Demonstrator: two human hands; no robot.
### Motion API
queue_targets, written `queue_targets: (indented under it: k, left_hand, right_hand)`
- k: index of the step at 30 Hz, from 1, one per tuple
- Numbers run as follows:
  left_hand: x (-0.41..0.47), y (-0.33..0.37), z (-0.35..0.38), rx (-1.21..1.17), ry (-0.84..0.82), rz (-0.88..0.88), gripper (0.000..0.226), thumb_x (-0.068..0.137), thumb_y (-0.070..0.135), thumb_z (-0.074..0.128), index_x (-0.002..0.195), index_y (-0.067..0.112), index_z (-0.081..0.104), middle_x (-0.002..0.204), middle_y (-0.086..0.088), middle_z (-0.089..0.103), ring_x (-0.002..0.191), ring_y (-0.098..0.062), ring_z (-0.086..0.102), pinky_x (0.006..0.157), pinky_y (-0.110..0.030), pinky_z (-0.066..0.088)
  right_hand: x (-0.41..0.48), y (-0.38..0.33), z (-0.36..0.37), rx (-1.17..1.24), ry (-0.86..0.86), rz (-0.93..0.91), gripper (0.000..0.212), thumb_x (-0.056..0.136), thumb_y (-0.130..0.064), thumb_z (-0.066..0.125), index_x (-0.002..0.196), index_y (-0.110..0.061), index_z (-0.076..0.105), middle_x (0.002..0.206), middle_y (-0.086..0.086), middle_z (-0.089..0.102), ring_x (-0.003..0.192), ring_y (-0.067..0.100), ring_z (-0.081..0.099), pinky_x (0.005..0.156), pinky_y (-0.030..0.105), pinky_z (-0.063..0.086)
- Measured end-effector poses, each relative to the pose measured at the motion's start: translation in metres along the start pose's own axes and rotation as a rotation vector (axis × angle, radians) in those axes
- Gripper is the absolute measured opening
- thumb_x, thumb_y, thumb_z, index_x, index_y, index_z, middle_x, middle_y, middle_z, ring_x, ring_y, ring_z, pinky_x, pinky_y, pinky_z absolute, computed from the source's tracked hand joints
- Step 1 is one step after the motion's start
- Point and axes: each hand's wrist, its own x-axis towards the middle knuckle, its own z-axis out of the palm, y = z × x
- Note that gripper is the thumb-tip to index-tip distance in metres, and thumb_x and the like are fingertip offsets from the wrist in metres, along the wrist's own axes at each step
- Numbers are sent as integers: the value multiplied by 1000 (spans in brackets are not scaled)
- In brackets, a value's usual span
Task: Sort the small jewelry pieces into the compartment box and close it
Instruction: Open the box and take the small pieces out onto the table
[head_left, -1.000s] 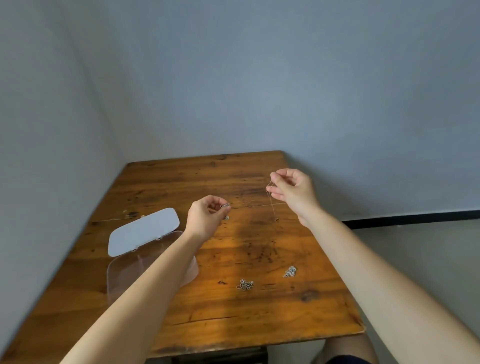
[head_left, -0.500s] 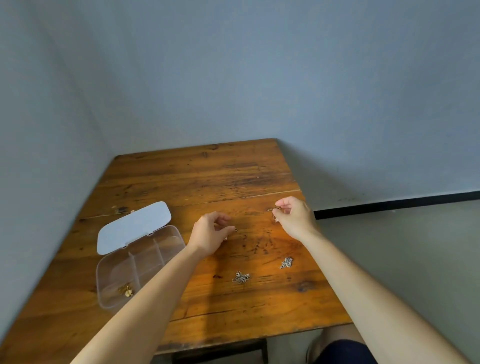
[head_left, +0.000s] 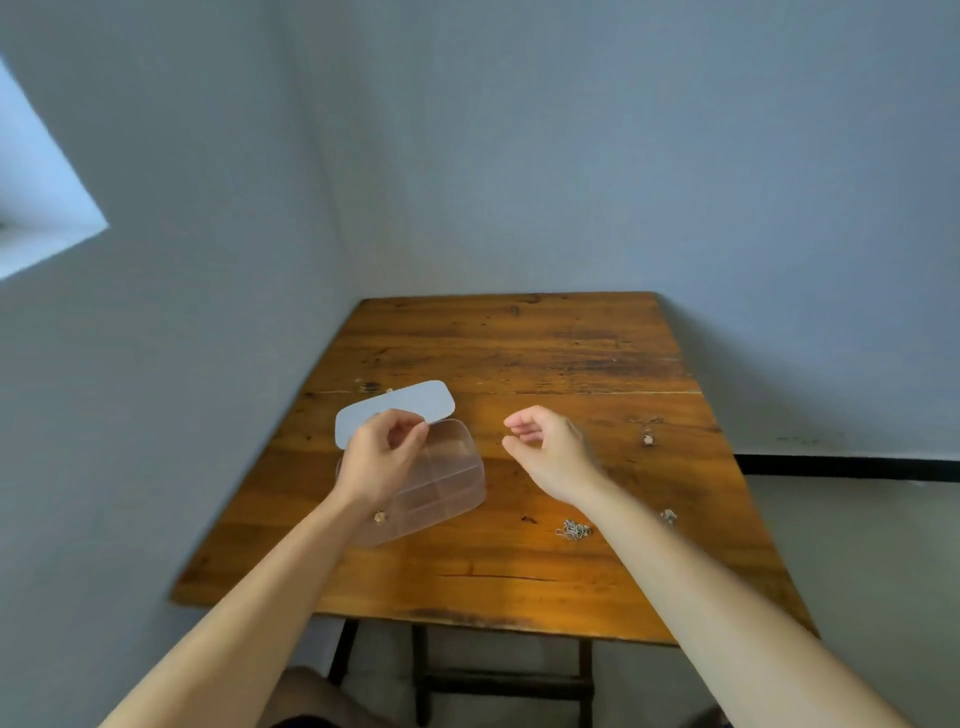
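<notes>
Silver jewelry pieces (head_left: 573, 530) lie nearer than the half-curled, empty right hand (head_left: 550, 452). Left hand (head_left: 382, 454), fingertips pinched on something too small to identify, has moved above the open compartment box (head_left: 452, 483): deposit likely imminent.

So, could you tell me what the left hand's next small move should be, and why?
Probably lower the pinched fingertips into a compartment and let go. The left hand is pinched shut above the clear plastic compartment box, whose white lid stands open; whatever it pinches is too small to see.
</notes>
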Motion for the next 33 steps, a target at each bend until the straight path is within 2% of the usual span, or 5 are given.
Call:
queue_targets:
  k: [6, 16, 20, 25, 33]
  left_hand:
    - [-26, -53, -47, 78, 169, -132, 17, 95, 26, 62, 110, 19, 67, 110, 0, 65, 98, -14, 61, 76, -20, 45]
    - [-37, -110, -31, 38, 161, -221, 34, 99, 49, 47, 116, 27, 68, 103, 12, 70, 102, -14, 63, 78, -28, 47]
    - [-36, -121, -25, 94, 219, -194, 42, 97, 58, 39, 116, 34, 67, 105, 15, 70, 104, -14, 60, 87, -41, 52]
    - [-35, -128, -25, 80, 224, -179, 49, 95, 64, 34, 116, 37, 68, 104, 17, 71, 103, -14, 62, 86, -47, 53]
    - [-35, -129, -23, 102, 225, -165, 51, 96, 67, 28, 113, 38, 67, 100, 17, 71, 99, -16, 63, 83, -49, 54]
  right_hand:
    - [-12, -40, 59, -131, -200, -186, 29, 93, -37, 63, 121, -29, 62, 124, -10, 62, 112, 8, 56, 93, 31, 52]
    - [-7, -55, 100, -453, -499, -338, 61, 81, -48, 73, 136, -28, 54, 135, -5, 56, 121, 19, 53, 103, 39, 44]
    - [7, -55, 110, -474, -534, -395, 62, 82, -48, 73, 138, -30, 54, 139, -4, 56, 125, 19, 49, 104, 41, 44]
    - [10, -50, 125, -588, -593, -476, 63, 85, -47, 70, 143, -32, 49, 139, -6, 56, 104, 12, 36, 87, 35, 41]
    - [13, -55, 133, -522, -738, -427, 43, 89, -35, 69, 131, -31, 61, 127, -4, 63, 108, 17, 60, 90, 36, 52]
